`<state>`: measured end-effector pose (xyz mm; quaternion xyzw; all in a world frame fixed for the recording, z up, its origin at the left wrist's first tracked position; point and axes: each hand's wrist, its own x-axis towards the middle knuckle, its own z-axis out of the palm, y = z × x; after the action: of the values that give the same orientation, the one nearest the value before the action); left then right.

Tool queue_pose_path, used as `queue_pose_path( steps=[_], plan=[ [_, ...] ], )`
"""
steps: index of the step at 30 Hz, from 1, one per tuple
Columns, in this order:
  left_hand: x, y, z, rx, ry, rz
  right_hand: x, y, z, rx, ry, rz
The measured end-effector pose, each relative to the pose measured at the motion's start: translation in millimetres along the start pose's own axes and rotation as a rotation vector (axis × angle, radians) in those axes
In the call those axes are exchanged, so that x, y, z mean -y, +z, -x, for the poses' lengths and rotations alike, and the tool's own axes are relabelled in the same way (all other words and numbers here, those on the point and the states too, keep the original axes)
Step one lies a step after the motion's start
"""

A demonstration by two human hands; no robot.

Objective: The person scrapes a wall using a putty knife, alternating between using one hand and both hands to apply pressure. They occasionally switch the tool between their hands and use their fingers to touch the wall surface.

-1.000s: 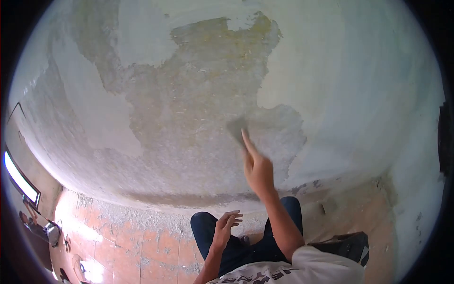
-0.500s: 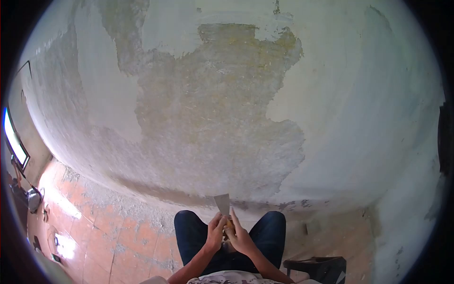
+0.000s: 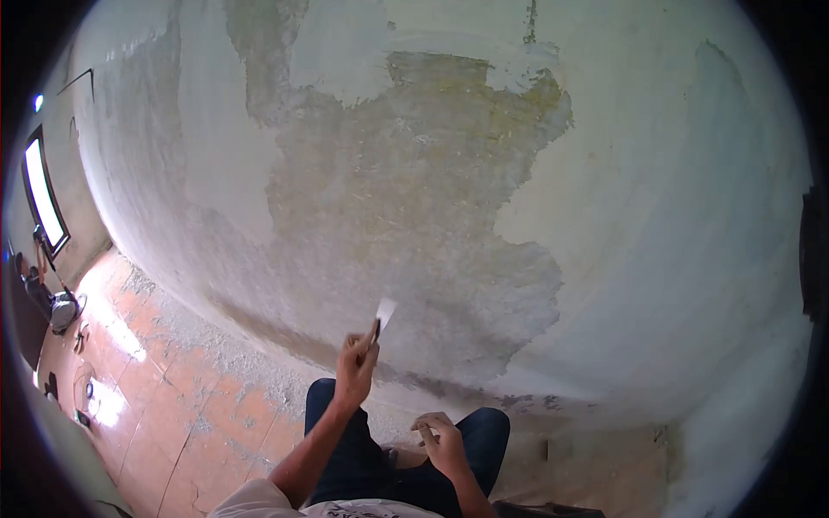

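Observation:
My left hand (image 3: 355, 367) is raised in front of the wall and wrapped round the handle of a putty knife (image 3: 386, 311). Its pale metal blade points up and to the right, close to the wall (image 3: 406, 216); whether it touches cannot be told. Bare greyish-brown patches with ragged edges show on the wall among pale paint. Near my right knee, my right hand (image 3: 444, 445) is loosely curled, with a gap between thumb and fingers and nothing visible in it.
Orange floor tiles (image 3: 173, 414) on the left carry grey flakes (image 3: 250, 384) along the wall's foot. A grey bag-like item (image 3: 63, 312) and a cable (image 3: 84, 384) lie at far left, below a narrow window (image 3: 45, 190). Something dark (image 3: 544, 509) stands beside me at lower right.
Both hands were together at the putty knife over my lap. My left hand has lifted it up and left towards the wall; my right hand has let go and moved down towards my right knee.

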<state>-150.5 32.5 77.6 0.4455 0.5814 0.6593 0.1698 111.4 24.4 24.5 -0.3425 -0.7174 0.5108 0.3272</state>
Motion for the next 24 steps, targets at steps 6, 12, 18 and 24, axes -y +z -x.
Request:
queue_pose_path(
  steps=[6, 12, 18, 24],
  plan=[
    [-104, 3, -79, -0.064, 0.349, -0.277, -8, -26, -8, -0.087, -0.106, 0.145],
    [-162, 26, -116, -0.020, 0.608, -0.423, -13, -41, -18, -0.130, -0.054, 0.085],
    [-166, 44, -124, -0.071, 0.513, -0.504, -15, -49, -21, -0.129, -0.035, 0.100],
    [-187, 57, -143, -0.108, 0.531, -0.553, -20, -53, -17, -0.072, -0.018, 0.109]
  ],
)
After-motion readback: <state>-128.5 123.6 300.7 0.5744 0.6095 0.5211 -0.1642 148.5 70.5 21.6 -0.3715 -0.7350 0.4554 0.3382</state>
